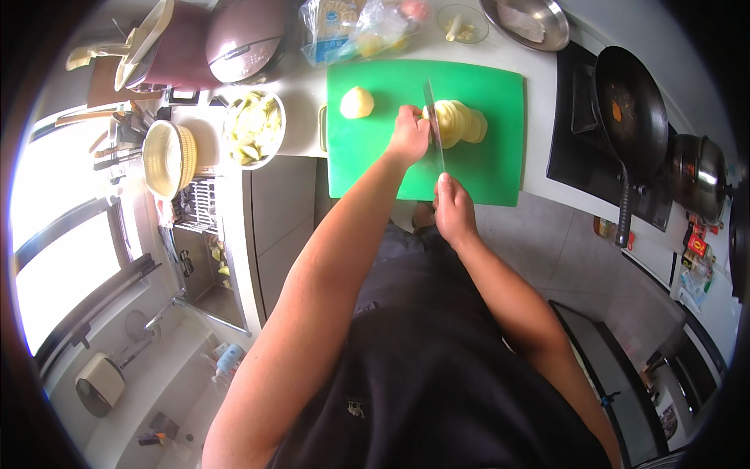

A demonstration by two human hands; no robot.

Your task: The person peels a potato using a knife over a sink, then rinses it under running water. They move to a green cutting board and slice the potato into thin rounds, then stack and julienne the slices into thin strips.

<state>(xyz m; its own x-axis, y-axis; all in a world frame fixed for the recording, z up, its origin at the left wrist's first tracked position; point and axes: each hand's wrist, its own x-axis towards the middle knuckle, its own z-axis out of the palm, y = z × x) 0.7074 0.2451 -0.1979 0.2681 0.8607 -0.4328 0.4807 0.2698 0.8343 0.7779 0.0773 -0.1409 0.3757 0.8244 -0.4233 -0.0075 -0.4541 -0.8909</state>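
On the green cutting board [375, 170] lies a fanned row of pale, peeled vegetable slices [459, 122], probably potato. My right hand [454, 210] grips the handle end of a kitchen knife [435, 124], whose blade stands on edge at the left end of the slices. Close against the blade's left side, my left hand [410, 133] has bent fingers on the end piece, which is mostly hidden by the fingers and blade. A whole peeled potato-like piece [357, 102] sits at the board's upper left.
Left of the board stands a bowl of pale green cut vegetables [255, 129], with a yellow basket [170, 159] beyond. Bagged food [363, 35], a glass dish [463, 24] and a metal bowl [530, 23] line the back. A black wok [630, 111] rests on the cooktop at right.
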